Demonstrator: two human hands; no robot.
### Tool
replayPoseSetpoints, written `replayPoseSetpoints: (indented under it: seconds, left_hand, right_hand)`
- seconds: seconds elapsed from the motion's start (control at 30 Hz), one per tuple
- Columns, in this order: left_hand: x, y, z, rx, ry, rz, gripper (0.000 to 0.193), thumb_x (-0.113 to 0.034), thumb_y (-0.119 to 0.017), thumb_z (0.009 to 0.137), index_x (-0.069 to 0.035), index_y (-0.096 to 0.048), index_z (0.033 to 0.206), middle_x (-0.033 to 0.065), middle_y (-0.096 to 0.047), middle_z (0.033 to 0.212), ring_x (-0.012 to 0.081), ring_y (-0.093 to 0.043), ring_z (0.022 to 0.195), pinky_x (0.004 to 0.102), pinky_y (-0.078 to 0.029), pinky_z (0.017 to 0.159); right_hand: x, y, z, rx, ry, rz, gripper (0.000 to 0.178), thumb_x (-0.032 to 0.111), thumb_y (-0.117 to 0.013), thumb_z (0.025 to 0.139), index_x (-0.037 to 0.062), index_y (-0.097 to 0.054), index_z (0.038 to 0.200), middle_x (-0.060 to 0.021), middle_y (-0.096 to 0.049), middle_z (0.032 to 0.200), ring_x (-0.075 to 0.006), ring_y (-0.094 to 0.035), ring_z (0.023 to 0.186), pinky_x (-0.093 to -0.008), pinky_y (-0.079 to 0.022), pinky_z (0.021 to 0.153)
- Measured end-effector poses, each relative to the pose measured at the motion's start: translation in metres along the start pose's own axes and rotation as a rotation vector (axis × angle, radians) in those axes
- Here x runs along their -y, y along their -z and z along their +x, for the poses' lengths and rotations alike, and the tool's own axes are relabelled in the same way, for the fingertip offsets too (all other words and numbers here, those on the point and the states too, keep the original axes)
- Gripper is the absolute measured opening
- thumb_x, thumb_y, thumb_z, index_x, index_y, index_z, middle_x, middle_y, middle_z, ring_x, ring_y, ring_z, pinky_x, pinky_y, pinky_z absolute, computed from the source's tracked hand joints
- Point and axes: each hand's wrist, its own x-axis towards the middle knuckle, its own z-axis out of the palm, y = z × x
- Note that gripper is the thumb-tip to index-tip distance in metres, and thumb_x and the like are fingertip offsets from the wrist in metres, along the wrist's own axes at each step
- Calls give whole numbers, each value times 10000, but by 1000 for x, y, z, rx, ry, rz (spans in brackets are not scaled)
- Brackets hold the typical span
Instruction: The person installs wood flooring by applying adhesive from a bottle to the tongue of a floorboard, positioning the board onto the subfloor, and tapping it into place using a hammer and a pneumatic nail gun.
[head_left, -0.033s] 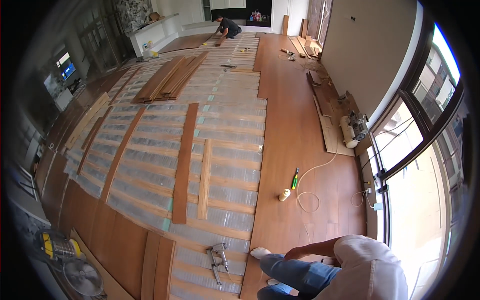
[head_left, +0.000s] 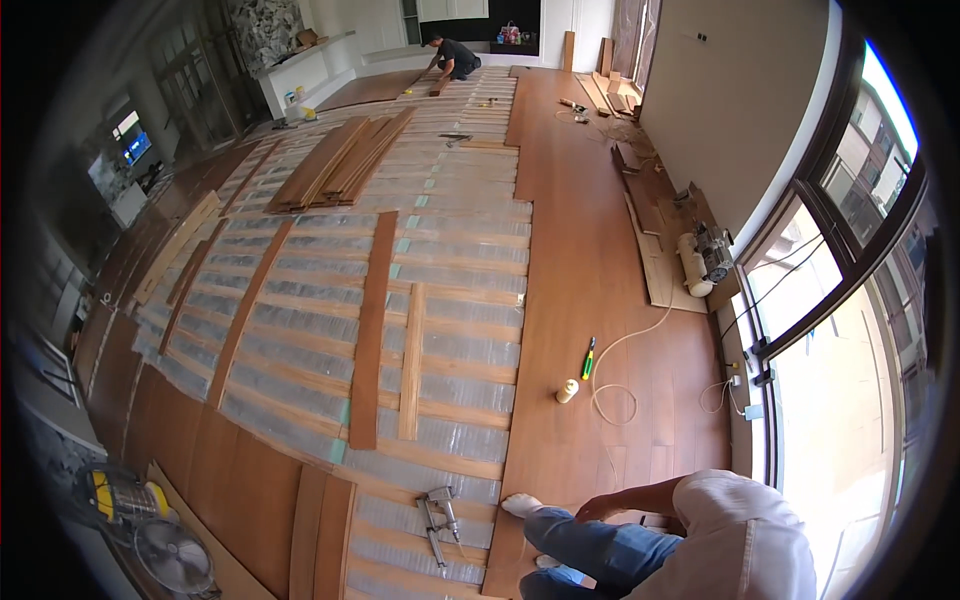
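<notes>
At the lower right, my bent right arm in a white sleeve reaches left, and my right hand [head_left: 597, 507] rests against the knee of my blue jeans [head_left: 575, 535]. Its fingers are partly hidden, so their pose is unclear. My left hand is out of sight. A grey nail gun [head_left: 440, 520] lies on the wooden battens left of my sock-covered foot. Ahead of the hand, on the laid brown floorboards [head_left: 570, 250], are a pale bottle [head_left: 567, 391] and a green and black utility knife [head_left: 588, 358].
A hose [head_left: 618, 415] curls toward an air compressor [head_left: 708, 262] by the wall. Loose planks [head_left: 345, 165] lie stacked across the battens. A yellow and black machine with a round disc [head_left: 172, 555] stands lower left. In the back, another person [head_left: 457, 57] crouches over the floor. Windows line the right side.
The whole view has shifted very slightly. My right hand and the tools on the floor keep their places.
</notes>
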Motion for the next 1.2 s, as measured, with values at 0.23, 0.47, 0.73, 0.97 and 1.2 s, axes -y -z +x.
replayPoseSetpoints:
  seconds: [0.23, 0.47, 0.73, 0.97, 1.2]
  left_hand:
    - [-157, 20, -97, -181, -338, -132, 203, -134, -574, 894, -7, -589, 1052, 100, -665, 877, 183, -650, 722, 287, -537, 616]
    - [-209, 58, -197, -489, -378, -222, 219, -180, -551, 894, -36, -578, 1057, 111, -652, 902, 200, -630, 752, 292, -508, 667]
    - [-38, -18, -230, -254, 420, -88, 179, -173, -529, 907, -16, -600, 858, 131, -642, 724, 219, -601, 559, 329, -498, 518]
    - [-83, -195, -158, 35, 489, 206, 204, -185, -526, 916, -25, -600, 812, 120, -648, 731, 209, -604, 560, 322, -495, 525]
    - [-319, -393, -104, -180, -454, 400, 248, -158, -589, 916, -3, -599, 1110, 88, -667, 950, 144, -634, 813, 258, -510, 719]
  right_hand:
    - [15, -5, -274, -417, -112, 508, 336, 288, -548, 920, -9, -634, 1052, -139, -701, 904, -209, -686, 752, -320, -567, 663]
    - [-173, -34, -366, -523, -128, 993, 264, 265, -497, 896, 90, -524, 701, -59, -531, 684, -183, -492, 583, -325, -405, 479]
    - [-237, -56, -445, -777, -453, 995, 257, 216, -491, 944, -8, -610, 898, -216, -690, 900, -368, -687, 716, -474, -572, 583]
    - [-276, 30, -481, -537, -322, 1109, 278, 200, -462, 961, -24, -575, 1082, -205, -681, 974, -320, -689, 823, -411, -577, 694]
    - [-297, 244, -551, -993, -253, 1097, 181, 156, -496, 857, 12, -597, 902, -144, -653, 757, -243, -644, 604, -330, -548, 477]
